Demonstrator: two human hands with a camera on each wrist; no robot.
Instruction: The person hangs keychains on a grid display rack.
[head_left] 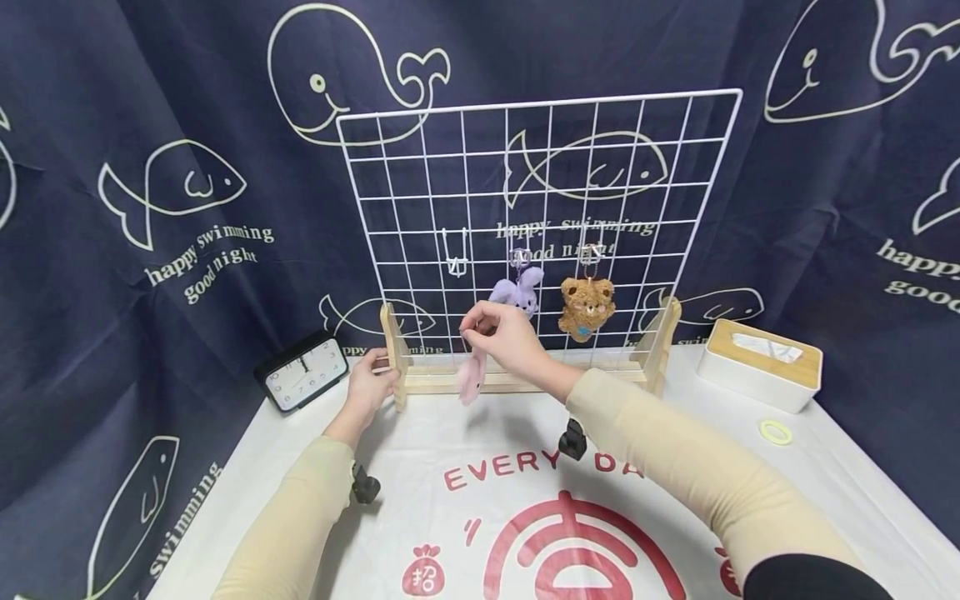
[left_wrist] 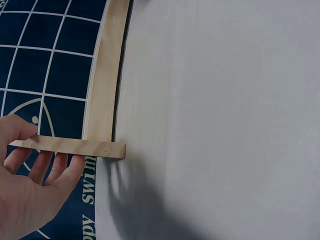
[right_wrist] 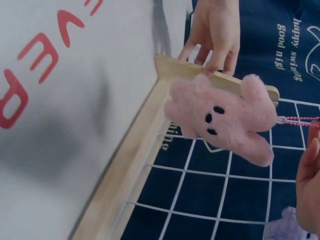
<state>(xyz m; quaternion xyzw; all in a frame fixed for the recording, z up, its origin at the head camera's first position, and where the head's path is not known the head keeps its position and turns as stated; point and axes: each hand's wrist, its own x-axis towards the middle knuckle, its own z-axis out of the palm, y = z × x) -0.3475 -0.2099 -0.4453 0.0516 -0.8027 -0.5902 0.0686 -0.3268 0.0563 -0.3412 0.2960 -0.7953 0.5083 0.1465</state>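
Observation:
My right hand (head_left: 510,337) pinches the pink bead chain (right_wrist: 299,120) of a pink plush bunny keychain (right_wrist: 220,112). In the head view the plush (head_left: 471,379) dangles below my fingers, in front of the lower grid. My left hand (head_left: 369,387) grips the left wooden upright (left_wrist: 75,146) of the stand, thumb on one side and fingers on the other. On the white wire grid (head_left: 550,187) hang a purple plush bunny (head_left: 525,292), partly hidden by my right hand, and a brown plush bear (head_left: 587,307). A white hook (head_left: 456,265) sits to their left.
Left of the stand is a black-framed clock (head_left: 306,372). At the right stand a white tissue box (head_left: 757,367) with a wooden lid and a pale yellow ring (head_left: 776,432). A dark blue printed curtain (head_left: 225,83) hangs behind the white-covered table (head_left: 420,492).

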